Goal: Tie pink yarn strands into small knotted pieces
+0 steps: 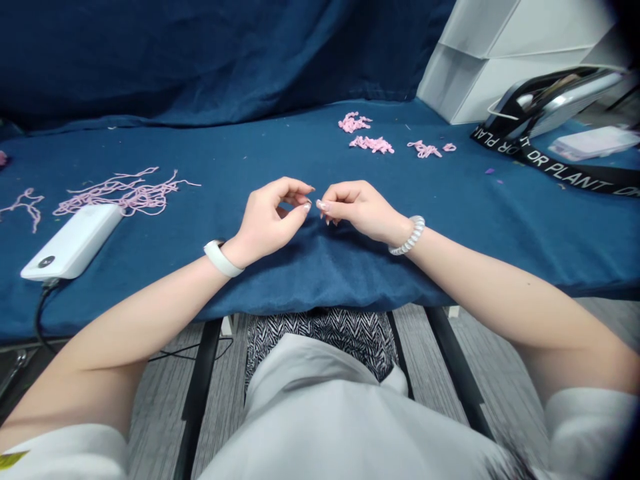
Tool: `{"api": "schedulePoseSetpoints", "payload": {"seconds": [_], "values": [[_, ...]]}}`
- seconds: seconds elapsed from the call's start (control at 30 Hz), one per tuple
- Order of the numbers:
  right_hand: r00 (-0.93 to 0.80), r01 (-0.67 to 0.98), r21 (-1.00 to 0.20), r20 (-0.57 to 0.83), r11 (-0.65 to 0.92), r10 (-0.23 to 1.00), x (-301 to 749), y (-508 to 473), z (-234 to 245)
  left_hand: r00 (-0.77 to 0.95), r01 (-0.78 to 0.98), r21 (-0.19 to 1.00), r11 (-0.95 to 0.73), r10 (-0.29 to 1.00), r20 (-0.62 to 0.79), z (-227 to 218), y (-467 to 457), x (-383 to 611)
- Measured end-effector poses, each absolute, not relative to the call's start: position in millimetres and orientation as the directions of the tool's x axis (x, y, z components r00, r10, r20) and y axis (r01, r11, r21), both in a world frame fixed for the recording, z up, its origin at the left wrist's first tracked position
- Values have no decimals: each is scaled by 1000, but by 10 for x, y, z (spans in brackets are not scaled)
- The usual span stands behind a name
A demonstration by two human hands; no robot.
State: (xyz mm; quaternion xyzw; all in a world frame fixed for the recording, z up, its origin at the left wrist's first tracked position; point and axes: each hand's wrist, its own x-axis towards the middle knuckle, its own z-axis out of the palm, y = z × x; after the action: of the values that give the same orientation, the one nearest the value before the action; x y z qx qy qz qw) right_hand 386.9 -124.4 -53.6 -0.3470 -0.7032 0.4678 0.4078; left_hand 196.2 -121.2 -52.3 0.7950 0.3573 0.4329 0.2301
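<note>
"Starting close in, your left hand [270, 217] and right hand [357, 210] sit over the near edge of the counter [320, 273], fingertips almost meeting. Each is drawn into a pinch, thumb against forefinger, the other fingers curled."

"Agreed, though whether you have anything between those tips I cannot tell. If something is there, it is too fine to see. A white band [223, 259] rings your left wrist and a coiled bracelet [409, 237] your right."

"Further left you have a white power bank [73, 241] lying flat, and just beside its far corner the loose pink yarn [125, 193]. That is the nearest material to your hands, yet well apart from them."

"By my judgement that yarn is light, limp and prone to snag on the blue cloth [450, 220]. You would do best to pinch a single strand near its free end, not the tangle's middle."

"Farther back, to your right, small pink clusters [371, 143] lie in a row. Beyond them are a black lettered strap [565, 170] and a white box [490, 60]."
</note>
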Motion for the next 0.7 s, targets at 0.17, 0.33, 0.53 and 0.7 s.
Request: {"api": "schedulePoseSetpoints", "payload": {"seconds": [0.17, 0.33, 0.53, 0.7], "values": [[-447, 103, -924, 286, 367, 847, 3866, -1263, -536, 464, 369, 633, -681, 725, 509, -498, -1247, 1970], [-433, 90, -924, 299, 371, 851, 3854, -1275, -533, 462, 314, 647, -695, 707, 535, -500, -1242, 1959], [-429, 111, -927, 281, 359, 858, 3860, -1271, -531, 409, 282, 705, -650, 746, 525, -503, -1241, 1971], [-439, 157, -926, 245, 343, 864, 3860, -1275, -531, 420, 204, 818, -538, 803, 423, -475, -1252, 1992]]}}
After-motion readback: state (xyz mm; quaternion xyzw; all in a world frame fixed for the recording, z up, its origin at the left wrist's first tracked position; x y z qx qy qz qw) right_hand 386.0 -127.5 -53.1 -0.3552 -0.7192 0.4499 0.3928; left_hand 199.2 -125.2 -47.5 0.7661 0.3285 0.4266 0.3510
